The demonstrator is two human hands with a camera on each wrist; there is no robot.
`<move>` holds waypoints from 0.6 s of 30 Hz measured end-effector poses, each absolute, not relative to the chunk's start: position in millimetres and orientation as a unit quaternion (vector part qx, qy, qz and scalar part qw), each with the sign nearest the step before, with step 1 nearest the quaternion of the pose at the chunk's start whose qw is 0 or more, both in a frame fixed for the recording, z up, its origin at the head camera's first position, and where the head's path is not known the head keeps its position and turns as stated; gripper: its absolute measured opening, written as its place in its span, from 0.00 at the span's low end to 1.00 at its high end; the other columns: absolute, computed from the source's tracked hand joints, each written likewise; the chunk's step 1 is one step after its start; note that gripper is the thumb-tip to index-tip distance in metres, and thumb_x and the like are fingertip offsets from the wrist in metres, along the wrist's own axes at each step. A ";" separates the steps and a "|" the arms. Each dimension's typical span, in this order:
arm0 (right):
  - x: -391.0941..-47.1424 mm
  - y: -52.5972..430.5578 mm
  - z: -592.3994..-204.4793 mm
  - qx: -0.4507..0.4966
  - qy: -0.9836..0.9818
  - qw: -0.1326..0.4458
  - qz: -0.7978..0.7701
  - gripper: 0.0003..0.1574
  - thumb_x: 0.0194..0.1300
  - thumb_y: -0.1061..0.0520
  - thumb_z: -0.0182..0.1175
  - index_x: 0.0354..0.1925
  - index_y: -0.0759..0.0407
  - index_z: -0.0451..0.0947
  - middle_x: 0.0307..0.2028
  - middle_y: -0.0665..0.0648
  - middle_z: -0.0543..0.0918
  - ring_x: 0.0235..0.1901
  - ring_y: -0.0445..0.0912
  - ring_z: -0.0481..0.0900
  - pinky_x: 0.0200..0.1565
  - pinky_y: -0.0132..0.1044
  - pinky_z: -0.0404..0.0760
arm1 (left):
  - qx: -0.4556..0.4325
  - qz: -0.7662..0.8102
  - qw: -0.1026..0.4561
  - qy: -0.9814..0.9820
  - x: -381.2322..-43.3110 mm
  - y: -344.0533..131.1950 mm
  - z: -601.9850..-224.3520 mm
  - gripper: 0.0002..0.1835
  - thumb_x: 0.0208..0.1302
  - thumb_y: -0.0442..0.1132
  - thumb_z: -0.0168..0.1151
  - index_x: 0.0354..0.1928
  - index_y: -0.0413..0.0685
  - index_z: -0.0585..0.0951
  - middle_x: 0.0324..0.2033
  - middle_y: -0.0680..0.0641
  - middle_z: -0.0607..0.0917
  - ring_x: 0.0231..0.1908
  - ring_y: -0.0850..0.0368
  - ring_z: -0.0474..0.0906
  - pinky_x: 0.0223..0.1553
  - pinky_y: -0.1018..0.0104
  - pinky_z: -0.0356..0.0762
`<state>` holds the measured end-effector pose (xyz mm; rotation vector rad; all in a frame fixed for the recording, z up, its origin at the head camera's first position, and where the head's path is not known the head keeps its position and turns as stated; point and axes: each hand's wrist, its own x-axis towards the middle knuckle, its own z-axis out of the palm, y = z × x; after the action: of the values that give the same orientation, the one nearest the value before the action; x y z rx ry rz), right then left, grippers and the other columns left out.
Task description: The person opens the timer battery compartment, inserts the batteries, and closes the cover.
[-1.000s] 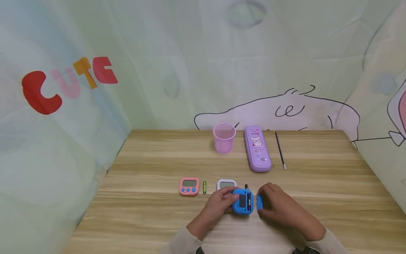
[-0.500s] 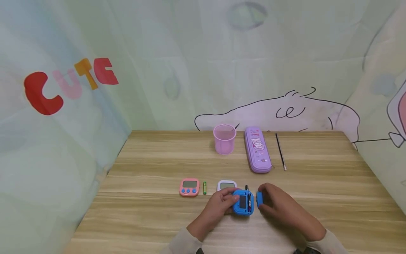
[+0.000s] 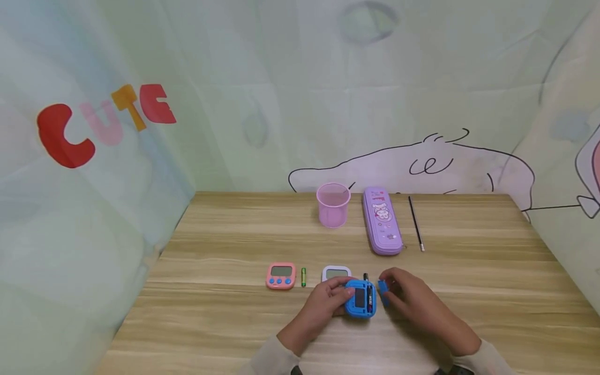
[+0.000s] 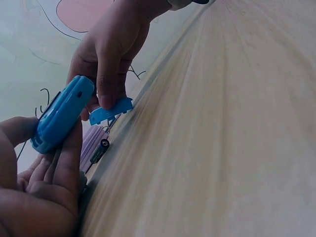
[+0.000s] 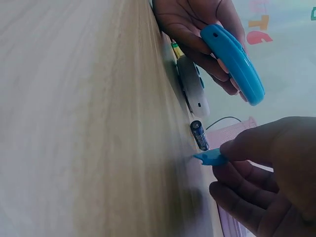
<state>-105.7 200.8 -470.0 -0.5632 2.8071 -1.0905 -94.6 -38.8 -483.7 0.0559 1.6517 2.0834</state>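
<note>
A blue digital timer [image 3: 360, 299] is gripped in my left hand [image 3: 324, 303], its back turned up and its battery slot uncovered. Inside the slot lies a dark battery [image 3: 370, 299]. Just to the right, my right hand [image 3: 410, 298] pinches the small blue battery cover [image 3: 383, 292] between thumb and fingers. The cover [image 4: 111, 111] is apart from the timer in both wrist views. Behind the timer a second dark battery [image 5: 199, 135] lies on the table. A white timer [image 3: 336, 273] sits there too, partly hidden by the left hand.
A pink timer [image 3: 281, 276] and a green battery [image 3: 303, 277] lie to the left. Farther back stand a pink cup [image 3: 333, 208], a purple pencil case [image 3: 383, 221] and a black pencil [image 3: 416, 224]. The wooden table [image 3: 225, 312] meets a cloth backdrop at its far edge.
The right hand has tilted the blue battery cover and shifted it slightly. My left hand and the blue timer have stayed nearly in place.
</note>
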 end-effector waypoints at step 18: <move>-102.5 200.0 -462.2 -0.191 0.879 0.036 -0.436 0.13 0.65 0.61 0.63 0.48 0.58 0.76 0.35 0.47 0.82 0.36 0.38 0.81 0.42 0.33 0.83 | 0.017 0.759 0.241 0.605 -95.1 -39.4 -484.8 0.22 0.70 0.42 0.59 0.63 0.40 0.74 0.51 0.41 0.83 0.48 0.51 0.82 0.47 0.58 0.82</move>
<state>-102.5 200.0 -462.2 -0.5861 2.6990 -1.3401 -95.1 -39.4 -484.8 0.0465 1.6561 2.0753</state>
